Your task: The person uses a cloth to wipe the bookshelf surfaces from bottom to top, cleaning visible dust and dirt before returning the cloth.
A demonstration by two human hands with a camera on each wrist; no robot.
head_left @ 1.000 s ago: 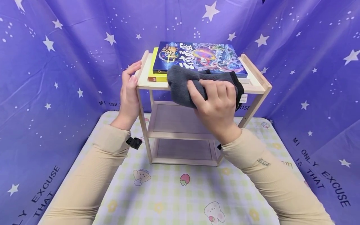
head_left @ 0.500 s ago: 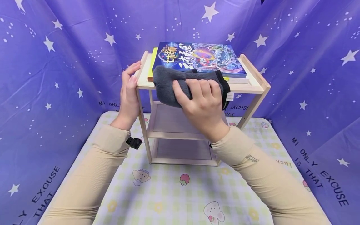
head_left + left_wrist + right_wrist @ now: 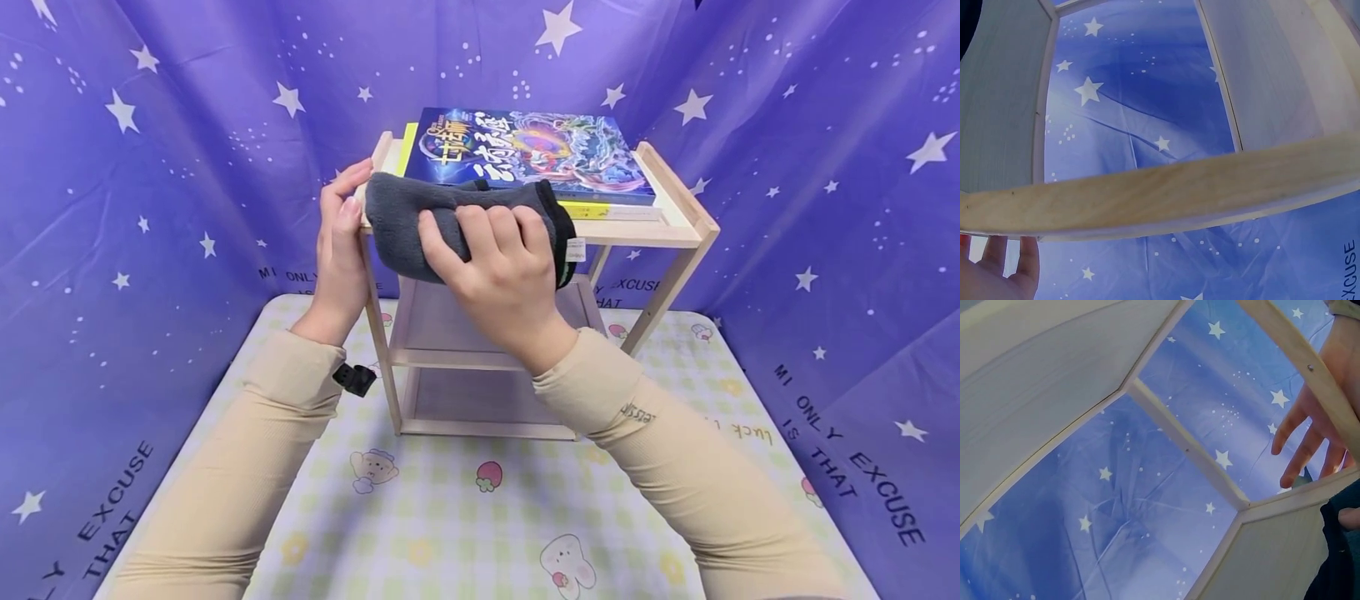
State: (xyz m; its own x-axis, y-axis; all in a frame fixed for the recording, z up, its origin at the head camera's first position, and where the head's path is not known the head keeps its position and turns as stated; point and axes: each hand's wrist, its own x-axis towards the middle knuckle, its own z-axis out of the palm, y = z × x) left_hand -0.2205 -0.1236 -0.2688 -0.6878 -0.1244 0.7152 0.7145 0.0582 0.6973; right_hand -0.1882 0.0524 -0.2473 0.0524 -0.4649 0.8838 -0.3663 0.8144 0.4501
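Note:
My right hand point(image 3: 502, 279) grips a folded, plush dark grey cloth point(image 3: 397, 229) with black edging and a white tag. The cloth lies along the front edge of a small wooden shelf's point(image 3: 645, 236) top, at its left end. Against the left side of that top rests my left hand point(image 3: 341, 275), fingers straight and thumb by the front corner. In the left wrist view, fingers point(image 3: 1027, 259) show beside a wooden post. Through the frame, the right wrist view shows the left hand point(image 3: 1322, 419) and the dark cloth point(image 3: 1329, 569) at its lower right.
A blue illustrated book point(image 3: 558, 150) lies on a yellow book point(image 3: 407, 148) on the shelf top, behind the cloth. Two lower tiers point(image 3: 480, 400) sit below. The shelf stands on a checked tablecloth point(image 3: 420, 517), with a purple starred curtain point(image 3: 225, 67) around it.
My right hand has slid the grey cloth leftward along the shelf's front edge until it reaches the left corner by my left hand. The left hand stays in place.

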